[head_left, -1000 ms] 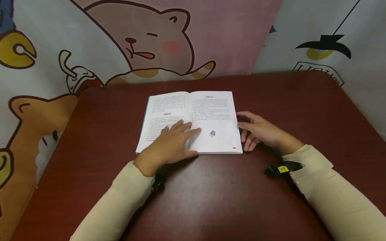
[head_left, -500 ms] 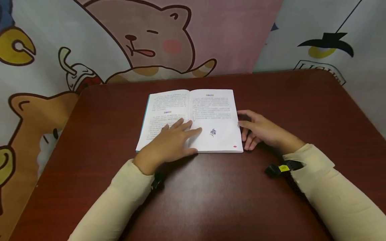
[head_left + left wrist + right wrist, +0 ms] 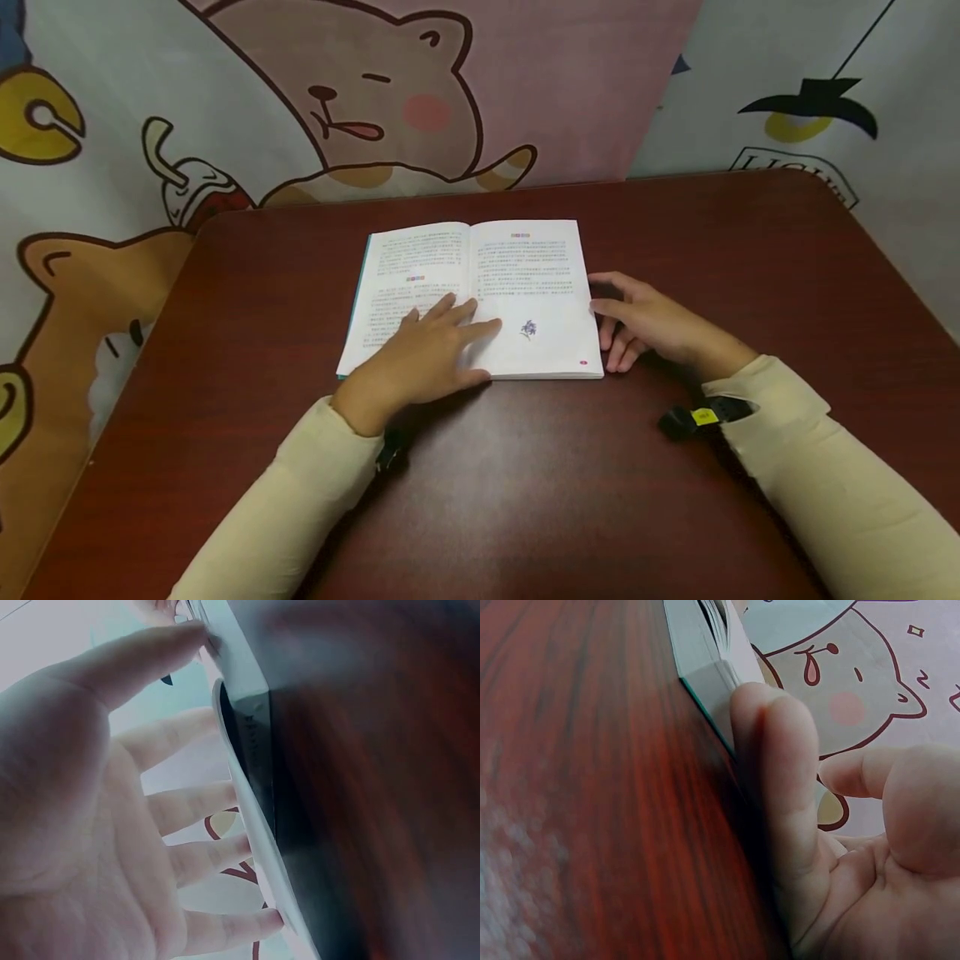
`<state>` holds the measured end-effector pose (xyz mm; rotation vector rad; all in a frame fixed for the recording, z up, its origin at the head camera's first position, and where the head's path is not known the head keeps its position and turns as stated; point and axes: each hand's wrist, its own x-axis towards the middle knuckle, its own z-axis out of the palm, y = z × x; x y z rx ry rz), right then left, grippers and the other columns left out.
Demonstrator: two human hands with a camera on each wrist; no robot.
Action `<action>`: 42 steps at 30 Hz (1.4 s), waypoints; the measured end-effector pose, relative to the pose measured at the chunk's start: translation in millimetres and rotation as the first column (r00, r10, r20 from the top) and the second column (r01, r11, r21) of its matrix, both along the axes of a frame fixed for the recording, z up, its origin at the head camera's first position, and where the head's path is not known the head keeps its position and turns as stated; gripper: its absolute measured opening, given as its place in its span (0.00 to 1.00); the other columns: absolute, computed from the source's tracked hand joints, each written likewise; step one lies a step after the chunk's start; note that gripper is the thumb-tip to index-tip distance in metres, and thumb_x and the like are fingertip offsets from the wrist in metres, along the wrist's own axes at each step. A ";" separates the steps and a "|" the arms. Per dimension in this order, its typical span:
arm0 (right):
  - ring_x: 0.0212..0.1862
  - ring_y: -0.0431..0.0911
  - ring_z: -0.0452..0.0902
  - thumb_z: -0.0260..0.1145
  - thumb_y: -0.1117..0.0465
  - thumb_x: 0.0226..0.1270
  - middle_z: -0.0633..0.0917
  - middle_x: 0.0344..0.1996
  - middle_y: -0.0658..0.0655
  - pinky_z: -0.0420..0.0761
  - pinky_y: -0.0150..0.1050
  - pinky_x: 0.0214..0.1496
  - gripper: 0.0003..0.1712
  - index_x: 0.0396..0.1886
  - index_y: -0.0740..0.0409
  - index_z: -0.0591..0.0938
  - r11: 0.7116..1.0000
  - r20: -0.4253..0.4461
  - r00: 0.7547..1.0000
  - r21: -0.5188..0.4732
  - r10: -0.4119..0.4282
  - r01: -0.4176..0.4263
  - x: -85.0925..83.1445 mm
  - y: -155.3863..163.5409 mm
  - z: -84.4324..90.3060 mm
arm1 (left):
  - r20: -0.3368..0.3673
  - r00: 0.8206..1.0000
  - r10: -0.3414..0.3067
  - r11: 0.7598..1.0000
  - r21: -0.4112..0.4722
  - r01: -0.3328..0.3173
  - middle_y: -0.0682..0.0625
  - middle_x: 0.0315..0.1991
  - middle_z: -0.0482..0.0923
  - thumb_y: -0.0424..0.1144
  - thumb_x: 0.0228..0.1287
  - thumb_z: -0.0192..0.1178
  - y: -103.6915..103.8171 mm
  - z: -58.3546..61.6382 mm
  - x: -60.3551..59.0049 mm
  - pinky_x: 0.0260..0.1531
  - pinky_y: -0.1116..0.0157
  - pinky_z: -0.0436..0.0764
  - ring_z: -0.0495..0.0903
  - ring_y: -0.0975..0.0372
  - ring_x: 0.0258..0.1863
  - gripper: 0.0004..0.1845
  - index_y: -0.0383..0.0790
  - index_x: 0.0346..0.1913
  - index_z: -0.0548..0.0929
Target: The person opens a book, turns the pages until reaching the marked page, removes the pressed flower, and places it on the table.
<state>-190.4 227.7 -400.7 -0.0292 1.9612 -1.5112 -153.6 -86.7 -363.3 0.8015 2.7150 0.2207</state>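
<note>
An open book (image 3: pixel 525 267) with printed text and a small flower drawing lies flat on the table. My left hand (image 3: pixel 420 358) rests on its lower left part, fingers spread over the pages and thumb at the bottom edge. In the left wrist view the fingertips of that hand (image 3: pixel 97 810) touch the page, which bows up a little. Beside the right edge of the book is my right hand (image 3: pixel 648 321), loosely bent, with thumb and index finger at the page edge. The right wrist view has its fingers (image 3: pixel 780 750) close against the book's side, pinching nothing visible.
The dark red-brown table (image 3: pixel 480 483) carries the book and both forearms. A wall covering (image 3: pixel 570 92) with cartoon animals rises behind the table and along its left side. Dark wrist devices, one with a yellow label (image 3: pixel 705 417), sit below the sleeve cuffs.
Hands and book hold the same positions relative to each other. Only a slight shift of the head view shows.
</note>
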 end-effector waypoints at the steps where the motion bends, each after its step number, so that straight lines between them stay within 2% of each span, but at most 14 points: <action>1: 0.20 0.52 0.83 0.51 0.54 0.81 0.78 0.24 0.61 0.85 0.50 0.26 0.35 0.80 0.45 0.47 1.000 0.003 1.000 -0.002 0.002 -0.002 -0.2 0.0 -0.4 | 0.006 1.000 0.003 1.000 0.000 -0.003 0.45 0.78 0.57 0.59 0.64 0.65 0.1 -0.3 0.3 0.69 0.33 0.57 0.52 0.45 0.79 0.38 0.59 0.75 0.66; 20: 0.19 0.52 0.83 0.50 0.54 0.81 0.78 0.24 0.61 0.85 0.50 0.26 0.35 0.80 0.45 0.48 1.000 0.000 1.000 -0.008 -0.003 0.003 0.1 -0.8 0.9 | 0.015 1.000 0.017 1.000 0.008 -0.017 0.45 0.78 0.57 0.59 0.65 0.64 0.5 0.3 0.5 0.69 0.33 0.57 0.51 0.45 0.79 0.38 0.59 0.75 0.65; 26: 0.20 0.54 0.83 0.46 0.57 0.81 0.78 0.24 0.62 0.85 0.50 0.25 0.34 0.80 0.47 0.47 1.000 0.012 1.000 -0.025 -0.001 0.002 0.2 -0.5 1.7 | 0.037 0.999 0.018 1.000 0.006 -0.018 0.46 0.79 0.56 0.59 0.66 0.62 -0.8 0.3 0.1 0.70 0.34 0.56 0.50 0.46 0.80 0.36 0.60 0.76 0.65; 42: 0.20 0.54 0.84 0.45 0.55 0.82 0.77 0.25 0.61 0.84 0.50 0.24 0.33 0.80 0.45 0.48 1.000 0.008 1.000 -0.022 -0.011 0.011 0.5 0.8 3.2 | 0.008 1.000 -0.001 0.999 0.040 0.001 0.44 0.77 0.60 0.56 0.66 0.63 -1.4 0.0 -1.2 0.68 0.33 0.59 0.54 0.43 0.78 0.33 0.59 0.73 0.69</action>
